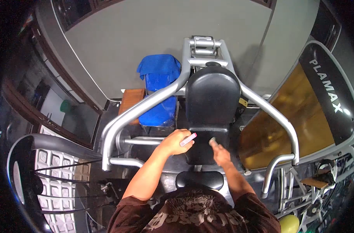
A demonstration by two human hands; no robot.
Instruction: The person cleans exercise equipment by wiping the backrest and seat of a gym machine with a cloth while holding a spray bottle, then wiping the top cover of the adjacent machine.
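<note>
My left hand [174, 143] is closed around a slim whitish stick with a red end [188, 139], its kind not clear, held over the black seat of an exercise machine. My right hand [222, 155] is a little to the right, its fingers pinched on a small pale thing [212, 141] too blurred to name. The two hands are apart. Beneath and beyond them are the black seat pad [202, 149] and the upright black backrest [213, 97].
Silver tubular arms [150, 101] of the machine curve around both sides. A blue chair [158, 110] with a blue towel [160, 66] stands behind, beside a wooden surface [131, 101]. A PLAMAX panel [297, 112] rises at right. A black pad [199, 179] lies close to my body.
</note>
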